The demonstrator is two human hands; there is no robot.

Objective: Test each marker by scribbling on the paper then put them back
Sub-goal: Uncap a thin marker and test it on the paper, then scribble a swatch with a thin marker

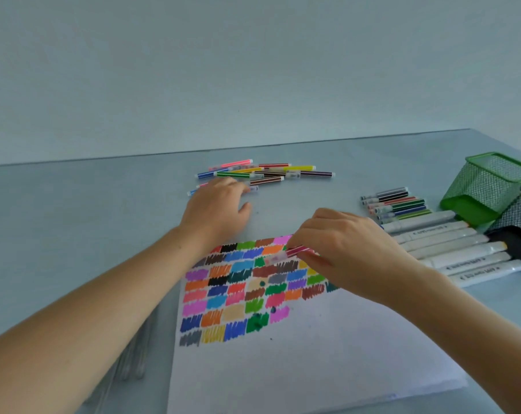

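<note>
- Pink marker pinched in right hand, low over the scribbled paper.
- Left hand lies flat, fingers relaxed, on loose markers; possibly touching one, contact unclear.
- Green mesh cup at far right.

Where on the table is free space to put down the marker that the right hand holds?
Bare table lies left of the left hand, and between the far marker pile and the thin markers on the right. The paper's near half is blank. The right side is crowded: thick white markers and the green basket.
</note>
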